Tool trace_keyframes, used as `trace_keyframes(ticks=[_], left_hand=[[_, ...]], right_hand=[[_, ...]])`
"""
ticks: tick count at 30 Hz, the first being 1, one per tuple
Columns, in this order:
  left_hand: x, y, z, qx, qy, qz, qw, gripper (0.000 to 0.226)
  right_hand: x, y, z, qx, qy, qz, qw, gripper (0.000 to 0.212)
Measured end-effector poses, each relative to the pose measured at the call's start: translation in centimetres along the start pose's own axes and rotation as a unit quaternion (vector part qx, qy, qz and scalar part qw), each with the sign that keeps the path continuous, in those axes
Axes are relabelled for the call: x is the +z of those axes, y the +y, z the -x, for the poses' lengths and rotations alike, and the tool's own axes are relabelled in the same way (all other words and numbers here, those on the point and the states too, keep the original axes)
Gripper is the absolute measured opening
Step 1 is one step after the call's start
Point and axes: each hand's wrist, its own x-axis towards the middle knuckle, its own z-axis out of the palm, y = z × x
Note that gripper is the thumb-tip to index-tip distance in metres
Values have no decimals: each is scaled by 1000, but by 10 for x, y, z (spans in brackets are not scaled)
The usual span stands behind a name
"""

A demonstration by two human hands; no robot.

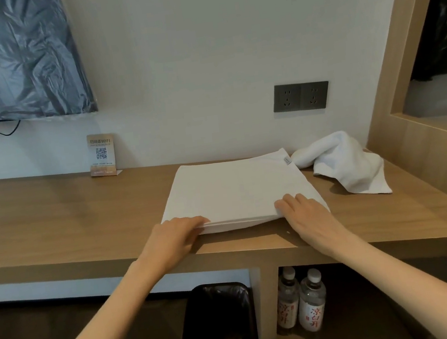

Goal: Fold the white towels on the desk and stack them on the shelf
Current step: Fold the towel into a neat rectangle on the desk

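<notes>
The folded towel [237,190] on the desk [50,218] is pinched at its near edge by the left hand [178,234] and right hand [302,212].

One wide-angle camera, worn on the person's head, looks forward and down across the wooden desk [79,220] toward the white wall [185,59] behind it. The view sits close: both forearms enter from the bottom edge, and the left hand [178,235] and right hand [302,212] hold the near edge of the folded white towel [237,190] near frame centre. Below the desk's front edge, the lens also takes in the water bottles [311,301] underneath.
</notes>
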Motion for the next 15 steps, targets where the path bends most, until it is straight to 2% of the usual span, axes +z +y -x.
trace_keyframes(ticks=[3, 6, 8, 11, 13, 15], left_hand=[[3, -2, 2, -12, 99, 50, 994, 26], [1, -2, 5, -24, 223, 104, 969, 30], [-3, 3, 8, -51, 304, 198, 931, 30], [-11, 12, 7, -101, 410, 317, 849, 14], [-16, 15, 4, -142, 443, 356, 811, 11], [-19, 13, 1, -171, 441, 381, 794, 12]], right_hand=[[-3, 0, -1, 22, 106, 17, 994, 18], [-12, -1, 2, 77, 195, -50, 977, 18], [-25, -1, 4, 132, 259, -116, 950, 17], [-44, -3, 2, 183, 333, -144, 913, 22], [-50, -2, -2, 212, 344, -174, 898, 20], [-49, 2, -8, 256, 329, -234, 878, 17]])
